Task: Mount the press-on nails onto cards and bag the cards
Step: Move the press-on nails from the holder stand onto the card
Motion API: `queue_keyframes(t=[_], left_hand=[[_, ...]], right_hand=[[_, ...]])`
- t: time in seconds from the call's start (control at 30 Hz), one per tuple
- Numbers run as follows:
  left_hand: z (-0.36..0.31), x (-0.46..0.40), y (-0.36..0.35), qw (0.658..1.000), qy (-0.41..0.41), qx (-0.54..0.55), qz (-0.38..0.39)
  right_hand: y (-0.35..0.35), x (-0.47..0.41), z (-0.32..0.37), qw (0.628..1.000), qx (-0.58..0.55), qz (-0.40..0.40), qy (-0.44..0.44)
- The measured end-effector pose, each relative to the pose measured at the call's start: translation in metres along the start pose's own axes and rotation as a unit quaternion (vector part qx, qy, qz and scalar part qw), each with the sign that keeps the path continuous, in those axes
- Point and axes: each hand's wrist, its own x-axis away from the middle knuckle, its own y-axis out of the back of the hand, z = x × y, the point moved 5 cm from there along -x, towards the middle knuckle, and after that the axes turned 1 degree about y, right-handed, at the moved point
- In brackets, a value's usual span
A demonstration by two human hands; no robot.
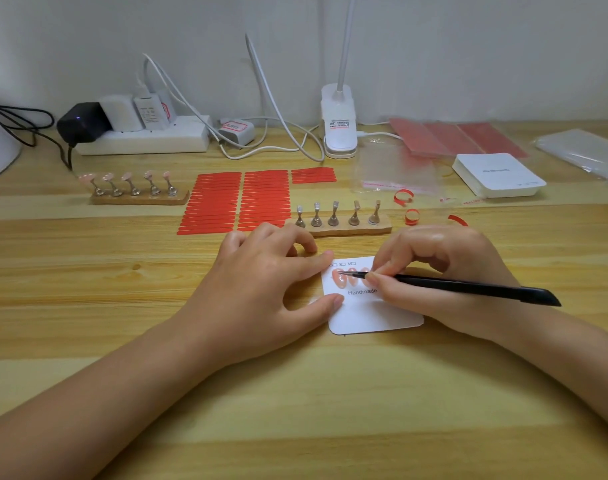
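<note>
A white card (pixel 371 313) printed "Handmade" lies on the wooden table, with pink press-on nails (pixel 340 279) stuck in a row near its top. My left hand (pixel 264 289) steadies the card's left edge with forefinger and thumb. My right hand (pixel 441 271) grips black tweezers (pixel 468 287) whose tip touches the nails. A wooden stand (pixel 340 229) with bare metal holders sits just behind the card. Another stand (pixel 136 195) at the left carries several pink nails.
Red adhesive strips (pixel 240 202) cover the table's middle. Peeled red backings (pixel 411 216) curl at the right. A stack of white cards (pixel 500 176), clear bags (pixel 396 171) and red sheets (pixel 455 138) lie back right. A clip lamp (pixel 339 126) and power strip (pixel 143 138) line the wall.
</note>
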Motion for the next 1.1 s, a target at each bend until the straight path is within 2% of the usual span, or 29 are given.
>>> queue_keyframes(t=[0.17,0.3,0.5,0.83,1.1], left_hand=[[0.000,0.000,0.000,1.000,-0.004,0.002,-0.002],[0.001,0.000,-0.001,1.000,-0.006,0.008,-0.006],[0.001,0.001,-0.001,1.000,-0.007,0.013,-0.011],[0.001,0.001,-0.001,1.000,-0.001,0.006,-0.006],[0.001,0.001,-0.001,1.000,-0.001,0.010,-0.004]], right_hand=[[0.000,0.001,-0.002,0.999,-0.027,0.010,-0.021],[0.009,0.005,-0.004,0.995,-0.084,-0.044,-0.041],[0.004,0.005,-0.005,0.997,-0.066,-0.009,-0.034],[0.004,0.003,0.000,1.000,-0.020,-0.003,-0.014],[0.003,0.003,-0.001,0.999,-0.028,-0.001,-0.018]])
